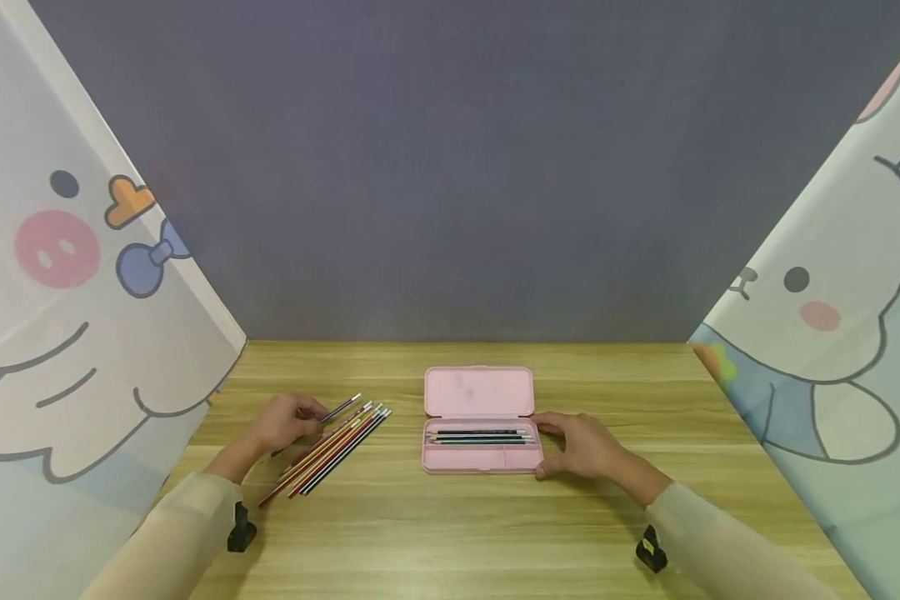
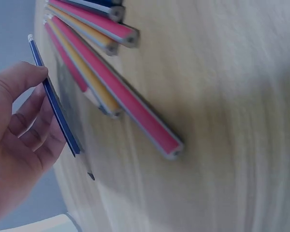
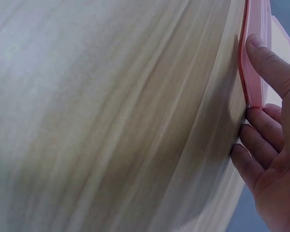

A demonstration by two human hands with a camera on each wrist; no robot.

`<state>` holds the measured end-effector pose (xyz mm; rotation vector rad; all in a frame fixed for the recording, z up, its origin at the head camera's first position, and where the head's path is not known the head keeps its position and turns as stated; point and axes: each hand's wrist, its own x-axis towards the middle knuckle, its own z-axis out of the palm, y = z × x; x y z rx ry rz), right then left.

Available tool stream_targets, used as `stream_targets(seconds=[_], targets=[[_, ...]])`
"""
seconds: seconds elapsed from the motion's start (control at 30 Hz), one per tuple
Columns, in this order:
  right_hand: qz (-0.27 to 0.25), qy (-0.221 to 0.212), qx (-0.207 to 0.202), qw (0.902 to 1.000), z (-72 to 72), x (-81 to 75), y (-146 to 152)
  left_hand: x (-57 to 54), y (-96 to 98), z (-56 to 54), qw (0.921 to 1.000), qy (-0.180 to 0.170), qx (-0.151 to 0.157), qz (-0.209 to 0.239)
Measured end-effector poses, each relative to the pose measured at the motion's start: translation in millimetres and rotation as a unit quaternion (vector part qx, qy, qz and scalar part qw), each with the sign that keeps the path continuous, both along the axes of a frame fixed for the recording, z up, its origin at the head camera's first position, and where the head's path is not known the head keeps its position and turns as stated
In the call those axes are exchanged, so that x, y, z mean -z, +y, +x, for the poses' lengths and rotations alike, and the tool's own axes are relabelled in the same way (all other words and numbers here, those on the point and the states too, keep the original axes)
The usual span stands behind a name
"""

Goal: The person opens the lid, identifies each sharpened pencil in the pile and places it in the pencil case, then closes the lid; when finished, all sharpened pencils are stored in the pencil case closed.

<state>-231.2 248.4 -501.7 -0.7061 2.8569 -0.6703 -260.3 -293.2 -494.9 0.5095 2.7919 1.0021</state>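
My left hand [image 1: 288, 423] pinches a dark blue pencil [image 2: 58, 104] between thumb and fingers; its white end points up and away, and its sharpened tip hangs near the tabletop. Just right of that hand lies a loose bunch of pencils [image 1: 330, 454] in red, yellow and dark blue, slanting across the wood. A pink pencil case [image 1: 465, 457] lies with its lid raised at mid-table. Several dark pencils [image 1: 487, 442] lie side by side in its long upper compartment. Gripping the case's right end is my right hand [image 1: 587, 447], thumb at the near corner, fingers along the side.
The wood-grain table [image 1: 435, 533] runs back to a grey upright panel [image 1: 450, 183]. White panels printed with cartoon animals flank it, one on the left [image 1: 120, 333] and one on the right [image 1: 832, 250]. The raised lid [image 1: 478, 392] stands behind the case's compartments.
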Motion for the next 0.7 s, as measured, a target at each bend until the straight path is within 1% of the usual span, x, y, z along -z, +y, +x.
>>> stream_targets(seconds=[0.1,0.23,0.33,0.4,0.47,0.57,0.7], targets=[[0.008,0.003,0.000,1.0000,-1.6,-2.1,-0.4,-8.6,4.8,-3.2,0.9999,0.009,0.002,-0.006],[0.012,0.001,0.006,0.9999,-3.4,-4.2,0.0,-23.1,21.5,-7.4,0.9996,0.015,0.025,0.003],[0.008,-0.005,0.010,0.9999,-3.2,-5.4,0.6,-32.3,40.7,-9.3,0.9991,0.007,0.040,0.012],[0.008,-0.010,0.012,0.9999,-2.9,-5.2,0.6,-36.5,55.5,-9.7,0.9983,-0.011,0.051,0.024],[0.007,-0.010,0.008,0.9999,-2.7,-4.7,0.6,-38.9,71.6,-9.9,0.9967,-0.027,0.065,0.040],[0.005,-0.010,0.004,0.9999,-1.9,-2.8,0.1,-38.6,97.7,-10.6,0.9928,-0.042,0.094,0.062],[0.000,-0.010,0.007,0.9999,-0.5,-1.8,-0.7,-33.1,131.7,-14.5,0.9879,-0.034,0.136,0.065]])
